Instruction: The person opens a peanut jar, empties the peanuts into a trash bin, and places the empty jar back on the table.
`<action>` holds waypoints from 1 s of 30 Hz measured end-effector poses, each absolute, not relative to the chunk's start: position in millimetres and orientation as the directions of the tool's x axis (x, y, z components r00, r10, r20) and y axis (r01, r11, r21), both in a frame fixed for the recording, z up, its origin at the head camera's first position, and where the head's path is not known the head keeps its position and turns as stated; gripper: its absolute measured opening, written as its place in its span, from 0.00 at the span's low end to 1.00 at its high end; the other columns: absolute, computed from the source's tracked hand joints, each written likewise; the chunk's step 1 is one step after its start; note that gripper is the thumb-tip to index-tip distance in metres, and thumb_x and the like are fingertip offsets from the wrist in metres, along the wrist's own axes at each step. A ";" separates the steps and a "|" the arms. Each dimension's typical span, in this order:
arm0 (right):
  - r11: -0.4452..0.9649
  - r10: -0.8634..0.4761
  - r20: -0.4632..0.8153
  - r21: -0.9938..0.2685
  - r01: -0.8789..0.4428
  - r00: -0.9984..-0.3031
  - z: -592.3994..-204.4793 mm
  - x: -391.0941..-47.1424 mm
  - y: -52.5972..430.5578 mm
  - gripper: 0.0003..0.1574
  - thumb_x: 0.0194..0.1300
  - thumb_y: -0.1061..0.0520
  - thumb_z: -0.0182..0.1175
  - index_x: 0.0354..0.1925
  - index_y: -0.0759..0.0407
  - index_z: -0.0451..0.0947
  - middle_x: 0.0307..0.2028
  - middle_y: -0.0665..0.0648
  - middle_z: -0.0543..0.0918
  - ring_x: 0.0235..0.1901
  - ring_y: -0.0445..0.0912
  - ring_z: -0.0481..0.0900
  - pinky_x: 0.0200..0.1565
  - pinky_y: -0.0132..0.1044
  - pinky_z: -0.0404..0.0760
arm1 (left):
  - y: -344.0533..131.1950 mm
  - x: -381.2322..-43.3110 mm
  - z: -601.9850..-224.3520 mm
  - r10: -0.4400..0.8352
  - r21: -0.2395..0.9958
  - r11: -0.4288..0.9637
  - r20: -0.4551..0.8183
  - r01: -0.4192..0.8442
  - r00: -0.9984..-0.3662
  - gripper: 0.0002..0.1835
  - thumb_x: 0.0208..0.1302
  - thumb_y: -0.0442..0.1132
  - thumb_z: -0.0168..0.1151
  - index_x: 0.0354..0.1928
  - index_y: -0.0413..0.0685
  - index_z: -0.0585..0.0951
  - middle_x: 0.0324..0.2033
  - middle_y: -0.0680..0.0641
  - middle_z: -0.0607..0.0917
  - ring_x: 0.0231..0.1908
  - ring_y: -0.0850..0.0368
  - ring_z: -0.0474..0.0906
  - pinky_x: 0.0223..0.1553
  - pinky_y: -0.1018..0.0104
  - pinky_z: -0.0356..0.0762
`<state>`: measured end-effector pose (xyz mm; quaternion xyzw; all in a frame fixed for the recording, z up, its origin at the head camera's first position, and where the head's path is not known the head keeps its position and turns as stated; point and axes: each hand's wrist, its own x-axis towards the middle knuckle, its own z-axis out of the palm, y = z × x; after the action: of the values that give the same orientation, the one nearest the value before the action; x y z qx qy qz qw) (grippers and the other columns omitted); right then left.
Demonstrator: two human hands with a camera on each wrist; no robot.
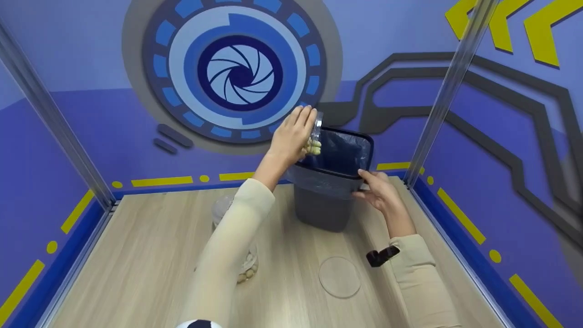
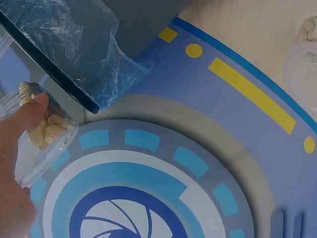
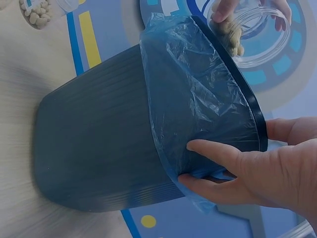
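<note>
So a clear jar [image 1: 318, 119] is being held up in the left hand [image 1: 294, 136], with the fingers wrapped over its outside and the thumb pressed on the wall, so yeah, the hand is clamped on it. The jar is placed on the far side of that hand's palm, right by the left end of the mouth of a grey bin [image 1: 322, 209]; whether the bin's rim is touched can't really be told. The jar is tipped well over on its side, its long axis lying roughly level, and its round mouth is pointed to the right, towards the bin opening. Some pale nuts [image 1: 314, 147] are bunched against the jar's lower side. The bin is stood on the worktop [image 1: 150, 255], and a thin see-through liner [image 1: 314, 179] is folded down over its rim. That rim is pinched at the near right corner by the right hand [image 1: 381, 189], with fingers set against the liner outside. A clear round disc [image 1: 339, 277] is laid flat nearby, and another nut container [image 1: 248, 272] is partly hidden behind the left sleeve [image 1: 223, 259].
</note>
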<state>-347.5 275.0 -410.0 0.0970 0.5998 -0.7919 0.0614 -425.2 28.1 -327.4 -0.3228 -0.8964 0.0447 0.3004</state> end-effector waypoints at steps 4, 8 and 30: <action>-0.287 0.019 -0.222 -0.935 0.207 -0.975 -409.9 -347.1 274.9 0.45 0.80 0.58 0.43 0.79 0.68 0.29 0.79 0.68 0.33 0.77 0.64 0.45 0.72 0.59 0.59 | 28.3 -425.9 -329.3 0.610 -0.289 0.784 0.518 0.549 -0.599 0.58 0.48 0.42 0.81 0.77 0.39 0.57 0.75 0.38 0.62 0.74 0.43 0.57 0.76 0.59 0.56; -0.296 0.019 -0.226 -0.932 0.210 -0.974 -410.1 -346.5 273.6 0.44 0.80 0.58 0.44 0.79 0.68 0.30 0.79 0.68 0.33 0.77 0.63 0.45 0.71 0.59 0.60 | 28.9 -425.6 -330.3 0.607 -0.296 0.787 0.529 0.541 -0.593 0.57 0.50 0.44 0.81 0.77 0.39 0.58 0.75 0.39 0.62 0.74 0.43 0.57 0.76 0.59 0.56; -0.288 0.037 -0.232 -0.934 0.212 -0.972 -412.7 -346.2 275.9 0.46 0.80 0.58 0.45 0.79 0.67 0.29 0.79 0.69 0.36 0.76 0.65 0.47 0.71 0.58 0.61 | 35.8 -421.4 -345.0 0.657 -0.413 0.748 0.575 0.520 -0.487 0.47 0.54 0.29 0.72 0.76 0.41 0.61 0.74 0.39 0.64 0.73 0.43 0.60 0.73 0.57 0.62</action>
<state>-346.2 275.9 -412.7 0.1050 0.5943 -0.7955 0.0549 -421.4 35.8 -345.0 -0.3431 -0.8575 0.0918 0.3723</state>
